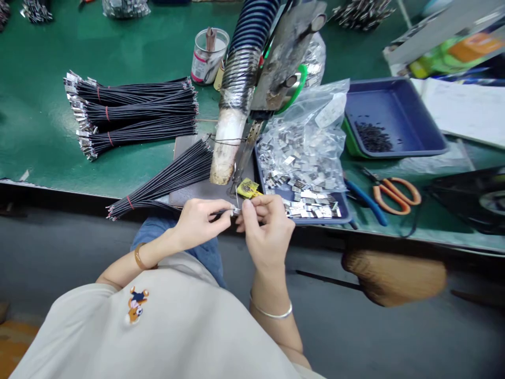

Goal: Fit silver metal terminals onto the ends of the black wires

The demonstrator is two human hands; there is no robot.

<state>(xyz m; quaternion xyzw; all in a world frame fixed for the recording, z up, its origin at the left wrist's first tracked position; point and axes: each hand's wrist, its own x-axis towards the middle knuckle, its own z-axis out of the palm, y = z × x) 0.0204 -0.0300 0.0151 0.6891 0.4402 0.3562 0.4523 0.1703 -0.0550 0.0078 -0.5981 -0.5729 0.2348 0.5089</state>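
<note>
My left hand (199, 221) is closed in a pinch on a thin black wire (221, 211), just off the bench's front edge. My right hand (266, 229) is closed too, its fingertips pinching a small metal terminal (236, 211) at the wire's end. The two hands meet fingertip to fingertip below a soldering iron tip and a yellow pad (248, 188). A loose bundle of black wires (165, 181) with a red band fans out to the left of my left hand.
Banded bundles of finished black wires (134, 113) lie on the green mat. A ribbed fume hose (240, 79) hangs centre. A clear bag of metal terminals (305, 145) lies in a blue tray (347, 216). Another blue tray (394, 118), orange scissors (394, 192) and a tin (209, 55) stand around.
</note>
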